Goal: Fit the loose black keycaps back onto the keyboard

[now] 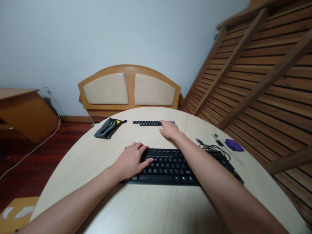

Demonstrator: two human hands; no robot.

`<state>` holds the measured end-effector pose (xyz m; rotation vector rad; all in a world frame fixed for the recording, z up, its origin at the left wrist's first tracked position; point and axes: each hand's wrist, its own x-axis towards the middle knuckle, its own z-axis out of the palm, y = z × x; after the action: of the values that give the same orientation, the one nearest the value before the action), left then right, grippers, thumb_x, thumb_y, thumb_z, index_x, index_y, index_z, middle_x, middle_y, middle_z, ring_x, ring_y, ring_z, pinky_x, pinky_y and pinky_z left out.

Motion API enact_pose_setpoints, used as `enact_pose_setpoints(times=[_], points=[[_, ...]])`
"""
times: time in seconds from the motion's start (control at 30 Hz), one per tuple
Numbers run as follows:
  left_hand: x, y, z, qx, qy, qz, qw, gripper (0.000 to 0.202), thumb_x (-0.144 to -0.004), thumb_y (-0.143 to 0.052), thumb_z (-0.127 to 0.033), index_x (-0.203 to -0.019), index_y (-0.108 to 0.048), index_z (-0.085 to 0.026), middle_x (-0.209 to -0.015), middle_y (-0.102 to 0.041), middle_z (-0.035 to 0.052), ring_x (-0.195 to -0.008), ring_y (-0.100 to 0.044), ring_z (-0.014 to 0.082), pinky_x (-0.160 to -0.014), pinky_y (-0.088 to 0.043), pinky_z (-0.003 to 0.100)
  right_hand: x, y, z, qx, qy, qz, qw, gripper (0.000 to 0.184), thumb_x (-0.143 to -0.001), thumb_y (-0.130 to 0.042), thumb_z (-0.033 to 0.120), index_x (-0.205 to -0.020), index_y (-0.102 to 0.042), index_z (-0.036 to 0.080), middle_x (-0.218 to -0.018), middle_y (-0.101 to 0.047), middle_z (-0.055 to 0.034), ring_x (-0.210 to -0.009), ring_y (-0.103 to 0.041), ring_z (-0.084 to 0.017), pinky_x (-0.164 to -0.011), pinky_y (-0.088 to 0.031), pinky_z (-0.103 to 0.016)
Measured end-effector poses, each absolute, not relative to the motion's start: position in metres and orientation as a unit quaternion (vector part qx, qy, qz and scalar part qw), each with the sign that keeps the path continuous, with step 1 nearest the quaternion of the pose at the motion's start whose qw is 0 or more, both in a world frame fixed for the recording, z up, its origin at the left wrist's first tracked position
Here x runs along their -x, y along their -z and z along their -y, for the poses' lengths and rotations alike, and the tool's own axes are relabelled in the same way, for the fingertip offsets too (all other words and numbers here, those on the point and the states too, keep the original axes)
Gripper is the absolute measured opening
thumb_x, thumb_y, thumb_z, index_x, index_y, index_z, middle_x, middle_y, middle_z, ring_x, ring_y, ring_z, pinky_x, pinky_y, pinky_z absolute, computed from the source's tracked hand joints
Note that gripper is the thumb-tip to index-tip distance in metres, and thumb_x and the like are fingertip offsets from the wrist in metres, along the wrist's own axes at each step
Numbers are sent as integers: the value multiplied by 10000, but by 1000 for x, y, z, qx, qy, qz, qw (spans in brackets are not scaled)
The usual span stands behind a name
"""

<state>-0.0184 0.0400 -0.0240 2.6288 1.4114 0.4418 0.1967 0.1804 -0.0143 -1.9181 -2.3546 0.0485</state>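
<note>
Left hand [131, 160] lies, fingers spread, on the keyboard [168, 165]. Past it, right hand [170, 129] should touch keys [148, 123] softly; can't tell its grip.

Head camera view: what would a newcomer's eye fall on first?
Probably the black plastic keyboard on the pale round table, with the left hand resting on its left end. Beyond it, the right hand is at neat rows of small black keycaps. A big brown slatted wooden frame fills much of the right side.
</note>
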Motion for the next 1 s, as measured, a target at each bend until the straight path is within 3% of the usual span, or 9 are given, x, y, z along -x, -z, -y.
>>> enact_pose_setpoints(times=[0.27, 0.47, 0.6, 0.73, 1.0], points=[[19, 26, -41, -871, -155, -462, 62, 483, -966, -495, -543, -1230, -606, -153, -1113, -635, 125, -1074, -577, 305, -952, -484, 478, -192, 12, -176, 651, -14, 758, 45, 332, -977, -576, 364, -1237, -607, 159, -1217, -646, -101, -1089, -631, -243, -946, -508, -478], [19, 25, -41, -871, -151, -464, 66, 494, -969, -491, -542, -1233, -603, -139, -1129, -632, 129, -1075, -575, 310, -956, -481, 489, -211, 4, -144, 638, -49, 767, 60, 206, -920, -611, 230, -1078, -708, 141, -1151, -705, -145, -1098, -645, -276, -922, -485, -404], [19, 25, -41, -869, -150, -467, 66, 496, -968, -492, -547, -1239, -603, -147, -1149, -632, 126, -1080, -579, 307, -963, -479, 486, -229, -3, -120, 601, -117, 787, 76, 166, -836, -680, 230, -970, -752, 165, -1005, -758, -102, -984, -687, -254, -834, -489, -319], [19, 26, -41, -869, -146, -468, 61, 499, -969, -497, -541, -1251, -600, -143, -1162, -636, 124, -1082, -584, 306, -961, -484, 490, -247, -10, -103, 552, -204, 802, 101, 190, -857, -649, 244, -1005, -728, 155, -929, -769, -57, -847, -703, -171, -728, -496, -236], [14, 14, -31, -888, -176, -424, 38, 389, -977, -532, -443, -1254, -590, -176, -1232, -636, 103, -1126, -587, 280, -989, -490, 473, -265, -35, -82, 420, -387, 816, 87, 257, -832, -689, 317, -1010, -709, 133, -917, -759, -77, -833, -702, -193, -714, -509, -272]])
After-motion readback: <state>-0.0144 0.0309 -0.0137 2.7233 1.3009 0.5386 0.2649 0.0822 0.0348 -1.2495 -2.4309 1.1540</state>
